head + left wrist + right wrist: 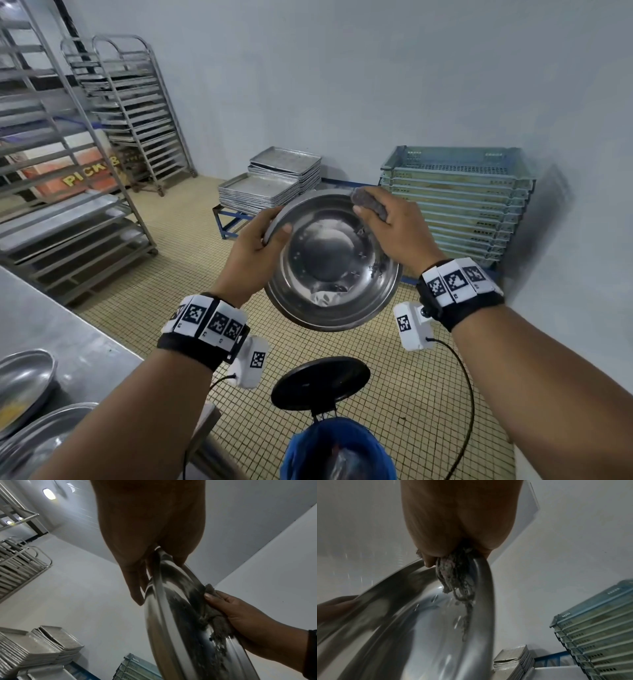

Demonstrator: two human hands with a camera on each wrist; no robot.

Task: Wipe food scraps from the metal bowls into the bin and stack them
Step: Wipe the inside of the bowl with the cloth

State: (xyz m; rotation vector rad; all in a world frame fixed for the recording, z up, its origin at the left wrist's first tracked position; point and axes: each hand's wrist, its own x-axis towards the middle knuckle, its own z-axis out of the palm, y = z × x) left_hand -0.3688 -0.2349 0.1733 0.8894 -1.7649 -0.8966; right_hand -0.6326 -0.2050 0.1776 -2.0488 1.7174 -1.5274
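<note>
A round metal bowl [329, 260] is held up in the air, tilted with its inside facing me. My left hand [263, 236] grips its left rim, thumb inside and fingers behind. My right hand [387, 222] holds a grey rag [368, 202] and presses it against the bowl's upper right rim. In the left wrist view the bowl [175, 615] shows edge-on with the rag [217, 623] on its inner wall. The right wrist view has the frayed rag [455, 574] hanging into the bowl [419, 635]. Below stands the bin [339, 455] with a blue liner, its black lid [320, 382] raised.
More metal bowls [24, 380] lie on the steel counter [61, 325] at lower left. Tray racks [130, 113] stand along the left. Stacked metal trays [270, 181] and stacked pale crates [459, 202] sit by the far wall. The floor is tiled.
</note>
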